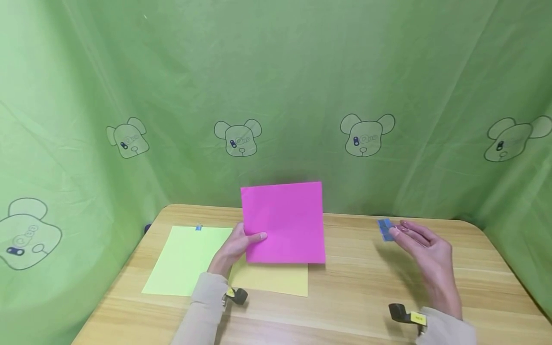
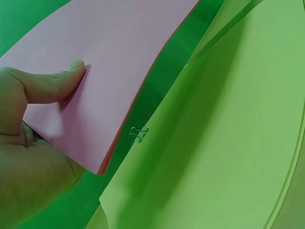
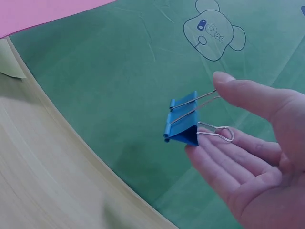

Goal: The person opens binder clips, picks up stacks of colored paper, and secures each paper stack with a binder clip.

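Observation:
My left hand point(image 1: 235, 245) grips a stack of pink paper point(image 1: 286, 220) at its left edge, thumb flat on the front, the other fingers behind and mostly hidden. The stack is held up, tilted, above a yellow-orange sheet point(image 1: 276, 279). In the left wrist view several layers show along the edge of the pink paper point(image 2: 119, 62). Off to the right, my right hand point(image 1: 431, 254) holds a blue binder clip point(image 1: 385, 230) above the table. The right wrist view shows thumb and fingers pinching the wire handles of the binder clip point(image 3: 183, 119).
Light green paper point(image 1: 185, 263) lies at the table's left, a small binder clip point(image 1: 198, 227) on its far edge. The wooden table point(image 1: 345, 297) ends at a green curtain point(image 1: 297, 86) printed with bear heads, which rises behind it and on both sides.

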`<state>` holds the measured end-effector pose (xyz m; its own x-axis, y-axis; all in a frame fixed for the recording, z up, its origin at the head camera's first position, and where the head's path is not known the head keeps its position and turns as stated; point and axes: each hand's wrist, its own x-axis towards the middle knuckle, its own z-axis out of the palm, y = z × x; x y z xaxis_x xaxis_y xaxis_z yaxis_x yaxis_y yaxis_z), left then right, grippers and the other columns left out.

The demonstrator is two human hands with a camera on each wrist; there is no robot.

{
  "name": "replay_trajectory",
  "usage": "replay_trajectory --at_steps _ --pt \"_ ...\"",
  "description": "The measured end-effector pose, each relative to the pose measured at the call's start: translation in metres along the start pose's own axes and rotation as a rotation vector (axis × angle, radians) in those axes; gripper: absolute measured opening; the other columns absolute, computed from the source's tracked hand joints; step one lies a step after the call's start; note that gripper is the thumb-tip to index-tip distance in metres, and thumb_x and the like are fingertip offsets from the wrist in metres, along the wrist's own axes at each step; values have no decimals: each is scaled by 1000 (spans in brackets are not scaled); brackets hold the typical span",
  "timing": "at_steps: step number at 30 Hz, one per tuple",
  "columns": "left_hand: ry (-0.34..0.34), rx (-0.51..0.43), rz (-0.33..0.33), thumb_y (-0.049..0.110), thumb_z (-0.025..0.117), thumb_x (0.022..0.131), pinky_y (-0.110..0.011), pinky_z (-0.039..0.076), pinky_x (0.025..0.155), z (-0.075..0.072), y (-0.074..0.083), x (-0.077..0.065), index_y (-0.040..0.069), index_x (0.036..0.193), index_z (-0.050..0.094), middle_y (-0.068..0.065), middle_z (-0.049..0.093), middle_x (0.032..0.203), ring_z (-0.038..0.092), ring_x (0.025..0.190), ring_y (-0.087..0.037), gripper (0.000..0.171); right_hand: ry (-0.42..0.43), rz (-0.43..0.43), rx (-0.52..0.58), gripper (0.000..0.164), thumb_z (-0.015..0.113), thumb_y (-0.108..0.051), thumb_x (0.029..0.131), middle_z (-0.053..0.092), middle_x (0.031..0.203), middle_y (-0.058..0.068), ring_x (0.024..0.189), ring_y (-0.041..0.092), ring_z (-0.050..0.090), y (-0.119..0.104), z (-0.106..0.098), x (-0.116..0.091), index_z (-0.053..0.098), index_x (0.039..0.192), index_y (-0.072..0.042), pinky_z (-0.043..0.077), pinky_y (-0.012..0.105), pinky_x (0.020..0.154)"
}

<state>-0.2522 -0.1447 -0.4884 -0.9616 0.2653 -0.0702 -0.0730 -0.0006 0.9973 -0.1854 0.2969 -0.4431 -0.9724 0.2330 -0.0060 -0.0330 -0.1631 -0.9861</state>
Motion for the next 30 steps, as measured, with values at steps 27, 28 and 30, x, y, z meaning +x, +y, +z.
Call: replay_trajectory --at_steps 27,28,30 --pt "-97 -56 -2 6 70 94 -42 60 88 10 -8 4 -4 128 55 -15 71 112 73 96 -26 39 -106 11 239 28 79 1 88 77 105 8 94 19 76 16 27 7 71 114 -6 57 32 88" --pt "-97 -61 -3 5 70 94 -42 60 89 11 -8 4 -4 129 55 -15 71 113 73 96 -26 39 -113 10 243 27 78 1 89 77 105 9 94 20 76 17 28 7 71 114 -6 57 32 88" --pt "-99 -72 -5 4 70 93 -42 60 89 11 -9 5 -4 129 55 -16 71 114 73 97 -26 40 -122 9 262 26 77 2 89 77 106 10 95 20 76 18 29 7 71 114 -6 57 32 88"
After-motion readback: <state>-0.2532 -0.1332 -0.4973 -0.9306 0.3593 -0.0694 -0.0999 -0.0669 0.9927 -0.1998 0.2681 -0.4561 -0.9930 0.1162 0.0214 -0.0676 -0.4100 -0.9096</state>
